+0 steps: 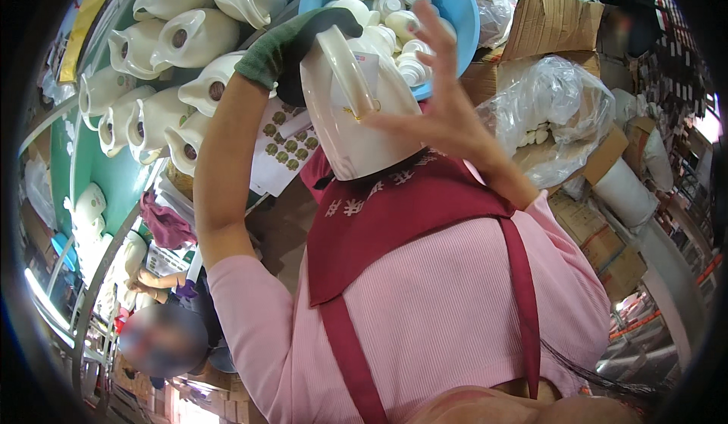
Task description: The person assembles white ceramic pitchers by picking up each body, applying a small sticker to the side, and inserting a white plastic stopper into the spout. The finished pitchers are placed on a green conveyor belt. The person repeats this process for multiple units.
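My left hand point(307, 41), in a green glove with dark fingers, is closed around the upper end of a glossy white ceramic-looking pitcher point(341, 147). The pitcher lies tilted in front of my chest, its loop handle facing up. A small gold mark sits near the handle's lower end. My right hand point(447, 109) is bare, with its fingers stretched apart and slightly blurred. Its thumb is beside the gold mark; whether it touches the pitcher I cannot tell. Just beyond the pitcher is a blue basin point(469, 26) holding several white lids point(415, 64).
Several white pitchers point(193, 41) with round dark openings crowd the green table point(110, 170) at left. Sheets of round printed stickers point(287, 147) lie under my left forearm. At right stands an open cardboard box point(550, 26) with a clear plastic bag point(565, 106). A co-worker's arm point(159, 280) shows lower left.
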Available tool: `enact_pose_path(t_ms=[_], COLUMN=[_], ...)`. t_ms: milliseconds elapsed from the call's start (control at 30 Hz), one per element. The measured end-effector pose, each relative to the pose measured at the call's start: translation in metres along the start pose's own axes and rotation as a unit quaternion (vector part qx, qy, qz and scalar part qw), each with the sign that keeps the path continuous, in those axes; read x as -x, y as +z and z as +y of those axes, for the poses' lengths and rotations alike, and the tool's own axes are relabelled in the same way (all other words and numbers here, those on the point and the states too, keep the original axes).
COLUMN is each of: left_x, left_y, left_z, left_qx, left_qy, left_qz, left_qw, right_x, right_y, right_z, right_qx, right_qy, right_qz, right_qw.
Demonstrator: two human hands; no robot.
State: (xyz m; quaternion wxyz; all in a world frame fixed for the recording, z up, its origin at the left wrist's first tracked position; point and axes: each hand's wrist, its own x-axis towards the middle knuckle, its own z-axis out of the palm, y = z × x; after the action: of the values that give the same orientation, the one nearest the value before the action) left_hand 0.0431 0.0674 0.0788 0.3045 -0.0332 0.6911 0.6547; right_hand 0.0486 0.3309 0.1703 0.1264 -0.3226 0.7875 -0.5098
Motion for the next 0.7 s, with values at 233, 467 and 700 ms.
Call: enact_pose_path(t_ms=[233,467,700], left_x=[0.003,-0.01,-0.011], left_y=[0.013,-0.001,0.0], left_z=[0.023,-0.002,0.008], left_qx=[0.065,0.009,-0.022], left_qy=[-0.057,0.024,-0.005], left_qz=[0.042,0.018,0.018], left_qw=[0.995,1.0,1.0], right_x=[0.006,0.005,0.004], right_y=[-0.056,-0.045,-0.035], right_z=[-0.013,-0.031,-0.033], right_qx=[-0.151,0.006,0.011], right_qy=[0.079,0.017,0.035], right_qz=[-0.105,-0.195,-0.2], right_qw=[0.98,0.981,0.979])
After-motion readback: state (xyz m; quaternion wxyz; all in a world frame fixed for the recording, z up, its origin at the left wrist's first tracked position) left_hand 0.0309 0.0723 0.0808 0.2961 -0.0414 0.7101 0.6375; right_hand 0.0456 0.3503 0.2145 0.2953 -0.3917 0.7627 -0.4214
